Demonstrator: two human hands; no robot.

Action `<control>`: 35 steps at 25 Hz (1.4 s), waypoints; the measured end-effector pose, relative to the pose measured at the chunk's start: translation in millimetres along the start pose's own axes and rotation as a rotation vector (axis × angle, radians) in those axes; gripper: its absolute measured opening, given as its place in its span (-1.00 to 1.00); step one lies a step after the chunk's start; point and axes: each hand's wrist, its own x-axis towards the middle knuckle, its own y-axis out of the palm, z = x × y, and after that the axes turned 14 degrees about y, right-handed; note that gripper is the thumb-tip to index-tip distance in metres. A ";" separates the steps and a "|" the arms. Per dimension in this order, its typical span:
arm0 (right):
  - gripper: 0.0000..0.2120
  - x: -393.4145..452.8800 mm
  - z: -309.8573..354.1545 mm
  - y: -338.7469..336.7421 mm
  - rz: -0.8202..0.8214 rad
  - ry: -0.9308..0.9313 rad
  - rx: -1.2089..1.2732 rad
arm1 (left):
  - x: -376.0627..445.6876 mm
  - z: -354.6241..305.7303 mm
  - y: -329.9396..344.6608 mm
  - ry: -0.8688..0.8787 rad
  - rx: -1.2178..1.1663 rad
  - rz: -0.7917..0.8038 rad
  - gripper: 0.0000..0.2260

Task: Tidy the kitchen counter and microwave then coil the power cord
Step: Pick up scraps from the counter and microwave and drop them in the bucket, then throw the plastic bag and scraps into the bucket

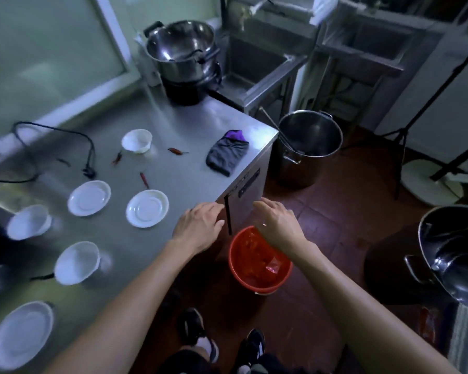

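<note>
Commercial-style kitchen. Steel counter [173, 125] centre frame, steel sinks [257, 60] along the top, stacked metal pots [184, 55] upper middle, big stockpot [310, 147] on the red tile floor [335, 211], white plates [147, 208] and bowls [136, 140] at left.

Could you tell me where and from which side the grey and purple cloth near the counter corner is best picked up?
Probably from above, pinching the middle of the folded cloth. It lies flat and bunched on the steel counter, so no edge stands up to hook from the side. The right hand, open over the red bucket, is the closer one; the left hand rests at the counter edge.
</note>
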 end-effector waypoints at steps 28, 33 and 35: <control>-0.50 -182.8 501.6 134.3 0.117 -0.823 -0.020 | -541.9 213.6 -93.7 -0.735 0.062 -0.484 -0.66; -0.51 -224.1 551.7 170.9 0.158 -0.930 -0.039 | -613.5 223.4 -86.4 -0.820 0.047 -0.509 -0.62; -0.50 -229.8 568.7 181.9 0.169 -0.968 -0.069 | -629.7 226.4 -84.4 -0.864 0.053 -0.523 -0.65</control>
